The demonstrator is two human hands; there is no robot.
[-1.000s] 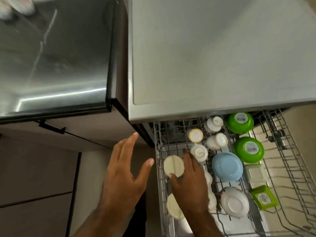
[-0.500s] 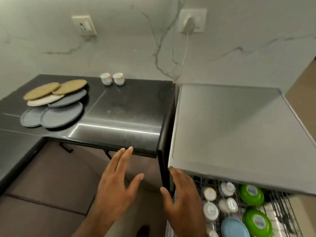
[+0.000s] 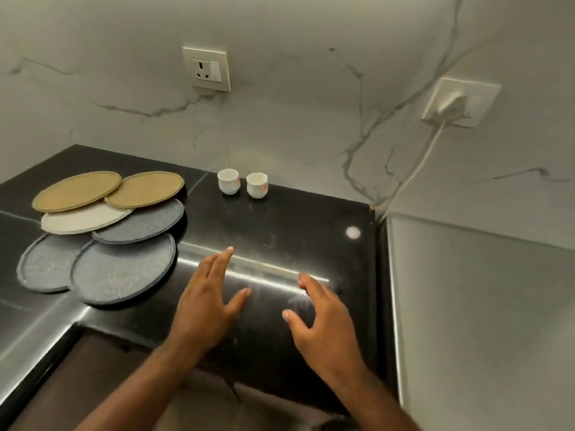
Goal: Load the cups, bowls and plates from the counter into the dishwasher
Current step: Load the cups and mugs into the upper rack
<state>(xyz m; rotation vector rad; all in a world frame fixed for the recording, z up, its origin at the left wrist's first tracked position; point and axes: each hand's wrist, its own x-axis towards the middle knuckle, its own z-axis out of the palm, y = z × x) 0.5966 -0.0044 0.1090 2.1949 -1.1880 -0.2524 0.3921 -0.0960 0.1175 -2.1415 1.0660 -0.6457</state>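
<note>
- The left hand (image 3: 205, 303) hovers over the near part of the black counter (image 3: 280, 219), palm down, fingers straight and spread wide, thumb out to the right; it holds nothing
- The right hand (image 3: 323, 325) is just to the right of it, also above the counter, with fingers loosely bent and spread and the thumb pointing left; it holds nothing
- The two hands are apart, with a bright streak of reflected light on the counter between them
- Two small white cups stand upright at the far edge of the counter, near the wall: the left cup (image 3: 228, 181) and the right cup (image 3: 257, 185), side by side with a narrow gap between them
- Both cups are well beyond the fingertips
- Six flat plates lie overlapping on the left part of the counter
- Farthest are the left tan plate (image 3: 76, 191) and the right tan plate (image 3: 146, 188); under their near edges lies the cream plate (image 3: 84, 217)
- The far grey plate (image 3: 141, 222) overlaps the near grey plate (image 3: 123, 269), and the left grey plate (image 3: 43, 264) lies beside it
- To the right of the counter is the flat grey top of an appliance (image 3: 482, 306)
- On the marbled wall are an empty socket (image 3: 207, 69) and a socket with a white plug (image 3: 460, 102), its cable running down to the corner
</note>
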